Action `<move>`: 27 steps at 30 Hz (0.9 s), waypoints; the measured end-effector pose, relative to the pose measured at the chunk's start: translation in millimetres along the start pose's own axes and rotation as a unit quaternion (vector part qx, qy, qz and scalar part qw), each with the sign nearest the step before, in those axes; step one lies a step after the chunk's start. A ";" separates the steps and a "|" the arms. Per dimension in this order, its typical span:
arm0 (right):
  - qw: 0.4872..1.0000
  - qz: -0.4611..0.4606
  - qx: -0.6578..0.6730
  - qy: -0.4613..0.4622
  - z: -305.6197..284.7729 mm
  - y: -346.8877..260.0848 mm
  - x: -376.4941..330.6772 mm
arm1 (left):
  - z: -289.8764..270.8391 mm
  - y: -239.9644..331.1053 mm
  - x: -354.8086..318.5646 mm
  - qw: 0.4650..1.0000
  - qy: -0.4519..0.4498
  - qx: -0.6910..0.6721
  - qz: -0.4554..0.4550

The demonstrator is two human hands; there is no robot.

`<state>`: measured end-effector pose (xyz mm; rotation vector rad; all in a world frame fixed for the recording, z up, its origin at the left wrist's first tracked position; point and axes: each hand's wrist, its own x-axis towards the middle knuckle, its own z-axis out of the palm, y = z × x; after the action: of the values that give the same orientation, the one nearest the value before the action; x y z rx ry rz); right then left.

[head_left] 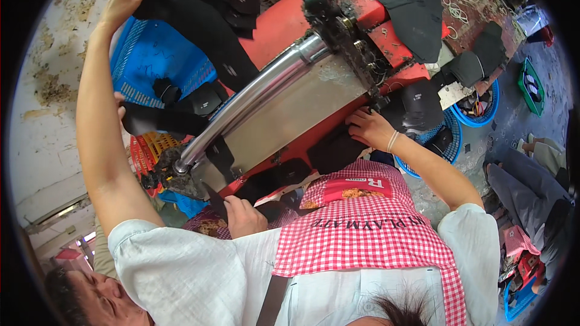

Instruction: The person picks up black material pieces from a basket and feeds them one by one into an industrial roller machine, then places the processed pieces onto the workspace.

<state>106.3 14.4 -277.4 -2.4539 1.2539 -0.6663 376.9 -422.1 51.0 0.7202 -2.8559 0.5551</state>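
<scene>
My left arm reaches up to the far left, and my left hand (125,1) is closed on the end of a long black fabric piece (187,24) with small pale print. That piece hangs toward the chrome tube (260,96) of a red machine (281,12). My right hand (370,128) is at the machine's near right edge, its fingers bent onto a dark fabric piece (333,148). Part of its grip is hidden. Between my arms lies the machine's flat metal plate (296,115). More black fabric (275,178) lies along its near edge.
Another person's hand (244,217) holds dark fabric at the near left; further fingers (119,108) show beside the blue basket (130,60). Black pieces (402,0) drape over the machine's right end. Blue round baskets (450,139) stand at right, and a person's legs (519,184) beyond.
</scene>
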 end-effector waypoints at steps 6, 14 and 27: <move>0.946 0.090 0.298 0.093 -83.6 -64.0 32.2 | 36.8 90.9 -12.5 0.982 -0.020 -0.186 -0.036; 0.864 0.301 0.364 0.173 -63.0 -76.6 99.8 | 94.2 207.0 -86.2 0.859 -0.293 -0.418 0.031; 0.972 0.202 0.117 -0.020 -22.5 -33.0 -23.2 | 56.9 145.8 -34.7 0.881 -0.299 -0.365 -0.031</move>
<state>104.8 50.9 -249.1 -1.9347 1.5035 -0.6075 334.2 -310.1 -55.4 0.9232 -3.1468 -0.8824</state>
